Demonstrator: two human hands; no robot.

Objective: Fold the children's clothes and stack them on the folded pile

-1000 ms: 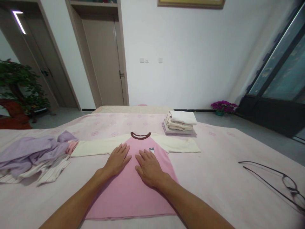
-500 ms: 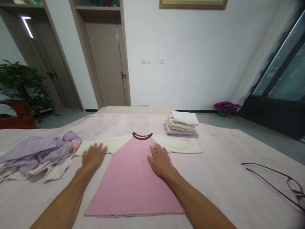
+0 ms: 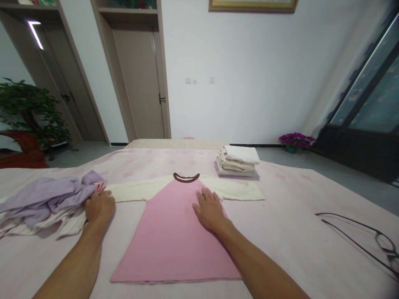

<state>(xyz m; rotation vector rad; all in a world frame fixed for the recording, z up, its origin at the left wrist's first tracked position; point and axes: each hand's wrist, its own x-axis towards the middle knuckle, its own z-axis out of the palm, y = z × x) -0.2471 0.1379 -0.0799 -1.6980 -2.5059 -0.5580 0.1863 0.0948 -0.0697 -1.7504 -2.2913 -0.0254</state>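
We see dark-framed glasses (image 3: 387, 251) lying, temples outstretched, near the right edge of the cloth-covered table (image 3: 286, 245). Past its far right corner we notice purple flowers (image 3: 297, 139); past its far left corner, a leafy plant (image 3: 34, 106). Beyond the far edge we see a closed door (image 3: 137, 79), wall plates (image 3: 188, 80) and a gold-framed picture (image 3: 252, 7).

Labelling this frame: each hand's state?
Left hand: curled at a cream sleeve of the pink raglan shirt; grip unclear.
Right hand: open, flat on the shirt.
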